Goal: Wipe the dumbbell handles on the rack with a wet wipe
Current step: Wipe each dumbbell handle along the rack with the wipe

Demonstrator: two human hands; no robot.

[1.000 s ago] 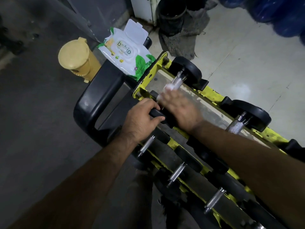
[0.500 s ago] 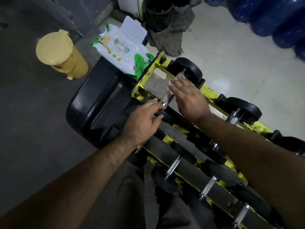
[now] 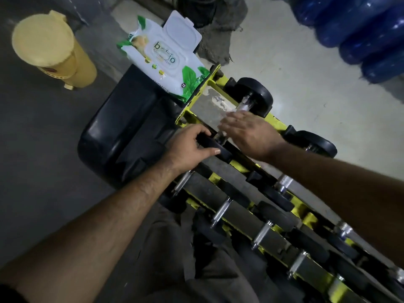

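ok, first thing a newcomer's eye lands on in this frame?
The two hands mid-frame on the yellow rack: the right hand over the end dumbbell's chrome handle, the left hand gripping its near black weight. Next, the open white-and-green wipes pack above, and the yellow bin top left.

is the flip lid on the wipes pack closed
No, the white flip lid stands raised open at the top of the wet wipes pack, which lies on the black seat beside the yellow rack.

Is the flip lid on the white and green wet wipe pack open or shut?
Open. The white flip lid stands raised off the white and green wet wipe pack.
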